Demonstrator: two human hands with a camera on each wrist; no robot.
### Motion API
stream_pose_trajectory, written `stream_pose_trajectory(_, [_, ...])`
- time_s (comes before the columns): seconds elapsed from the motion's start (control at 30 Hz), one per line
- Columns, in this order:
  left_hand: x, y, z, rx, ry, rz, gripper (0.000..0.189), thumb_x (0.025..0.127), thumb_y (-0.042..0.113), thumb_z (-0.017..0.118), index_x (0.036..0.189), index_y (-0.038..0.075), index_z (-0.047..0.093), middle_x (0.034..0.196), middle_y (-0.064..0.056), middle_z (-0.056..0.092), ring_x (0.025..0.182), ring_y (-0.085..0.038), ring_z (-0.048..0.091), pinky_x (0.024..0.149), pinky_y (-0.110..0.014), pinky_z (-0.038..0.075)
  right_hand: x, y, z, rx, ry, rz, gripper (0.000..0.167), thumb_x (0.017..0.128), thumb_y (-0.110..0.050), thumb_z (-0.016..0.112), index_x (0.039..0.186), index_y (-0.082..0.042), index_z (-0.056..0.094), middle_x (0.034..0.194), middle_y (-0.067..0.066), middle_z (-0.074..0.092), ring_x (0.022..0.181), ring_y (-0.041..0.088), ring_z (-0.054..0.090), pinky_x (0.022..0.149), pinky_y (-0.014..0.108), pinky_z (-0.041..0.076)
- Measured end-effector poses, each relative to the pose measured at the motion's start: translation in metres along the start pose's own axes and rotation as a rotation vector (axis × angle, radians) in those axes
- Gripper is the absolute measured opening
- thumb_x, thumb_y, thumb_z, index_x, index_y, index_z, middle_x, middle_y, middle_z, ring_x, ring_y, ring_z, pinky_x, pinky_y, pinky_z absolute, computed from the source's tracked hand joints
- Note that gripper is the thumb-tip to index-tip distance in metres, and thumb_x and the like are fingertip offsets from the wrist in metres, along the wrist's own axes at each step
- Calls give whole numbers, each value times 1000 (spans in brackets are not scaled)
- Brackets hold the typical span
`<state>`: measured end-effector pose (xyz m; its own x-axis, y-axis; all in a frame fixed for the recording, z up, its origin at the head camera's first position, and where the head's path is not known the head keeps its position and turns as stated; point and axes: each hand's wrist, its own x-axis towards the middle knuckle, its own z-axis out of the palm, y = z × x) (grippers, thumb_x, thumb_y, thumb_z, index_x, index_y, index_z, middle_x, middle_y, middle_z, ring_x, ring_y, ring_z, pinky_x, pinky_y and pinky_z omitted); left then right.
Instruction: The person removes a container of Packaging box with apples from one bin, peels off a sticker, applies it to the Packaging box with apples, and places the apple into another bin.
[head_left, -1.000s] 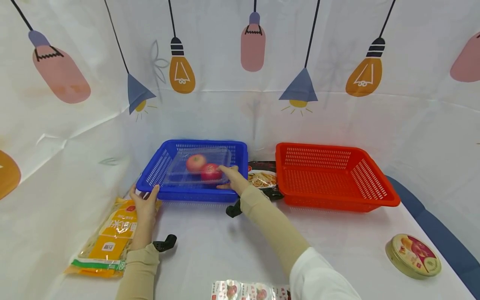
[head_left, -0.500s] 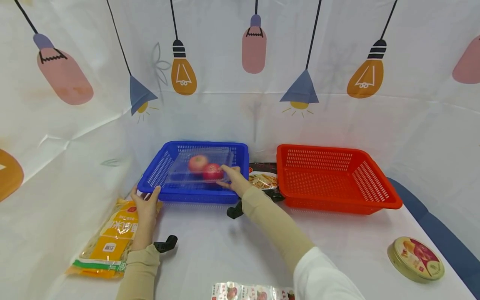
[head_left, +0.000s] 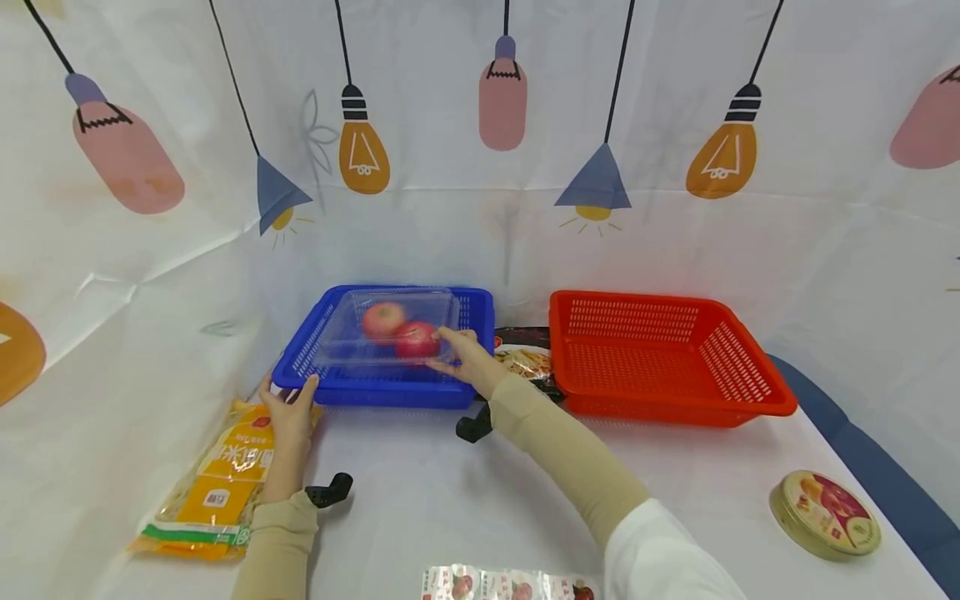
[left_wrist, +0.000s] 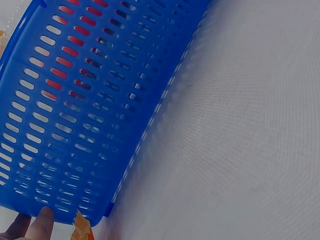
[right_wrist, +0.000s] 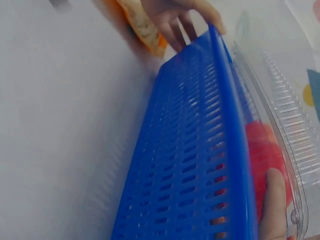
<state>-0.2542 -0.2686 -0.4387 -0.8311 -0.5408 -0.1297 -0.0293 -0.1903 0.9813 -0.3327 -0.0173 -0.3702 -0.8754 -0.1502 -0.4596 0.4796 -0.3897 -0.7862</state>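
A blue perforated basket (head_left: 390,395) stands at the back left, and my left hand (head_left: 289,410) grips its near left corner, thumb at the front wall. A clear plastic box (head_left: 339,335) is over the basket's inside, its top edge above the basket rim. Two apples, one paler (head_left: 383,320) and one redder (head_left: 416,340), show through the box. At the box's near right corner my right hand (head_left: 472,365) holds it, the thumb (right_wrist: 274,200) along its side in the right wrist view. The fingers beneath are partly hidden.
A red basket (head_left: 667,408) stands at the right, with a dark food packet (head_left: 525,360) between the baskets. A yellow noodle bag (head_left: 217,483) lies at the left. A round tin (head_left: 825,515) is at the right, and a strip of printed packs (head_left: 510,583) at the front.
My right hand has shifted the clear box with the apples a little left and upward within the basket. The left hand stays on the basket corner.
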Motion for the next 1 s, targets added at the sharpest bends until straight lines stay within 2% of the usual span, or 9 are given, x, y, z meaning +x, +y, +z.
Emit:
stream_pose_trajectory(0.1, [-2,-1,-1,-2,2,6,85,85,36,64,143,32,2,148,-13,17,118,-21,38,105,-40,35,-8,0,-2,11,-7,4,50,78,-2,64,117,-10,34,124,17,21,118,32,41,75,34,55])
stream_pose_trajectory(0.27, [-2,-1,-2,-23,-6,-4,85,84,37,64,142,34,3,148,-12,17,118,-21,38,104,-41,35,-18,-5,-5,37,-25,0,53,78,0,63,120,-10,33,135,18,17,120,30,34,76,35,55])
stream_pose_trajectory(0.43, [-2,-1,-1,-2,2,18,84,86,35,63,143,32,2,148,-13,18,118,-21,38,106,-39,34,-30,-15,-9,51,-17,-10,48,78,2,63,115,-11,35,132,18,22,121,32,30,76,36,55])
stream_pose_trajectory(0.67, [0,-3,0,-29,2,30,83,86,32,63,143,30,3,145,-13,20,119,-21,38,105,-38,35,-49,-27,-21,4,-28,-32,54,77,-1,64,123,-11,36,133,18,25,123,32,32,79,38,54])
stream_pose_trajectory(0.9, [-1,-2,1,-19,-3,27,83,86,34,63,143,31,3,148,-14,17,122,-24,37,106,-40,34,-66,-33,-38,-38,-42,-61,41,83,-4,61,116,-10,39,126,12,26,110,26,32,90,45,48])
stream_pose_trajectory(1.0, [-1,-1,1,-16,5,28,82,87,33,62,143,31,3,148,-14,17,123,-24,36,106,-39,33,-74,-35,-45,-35,-58,-68,45,84,-4,60,121,-8,37,129,12,23,110,26,30,92,47,45])
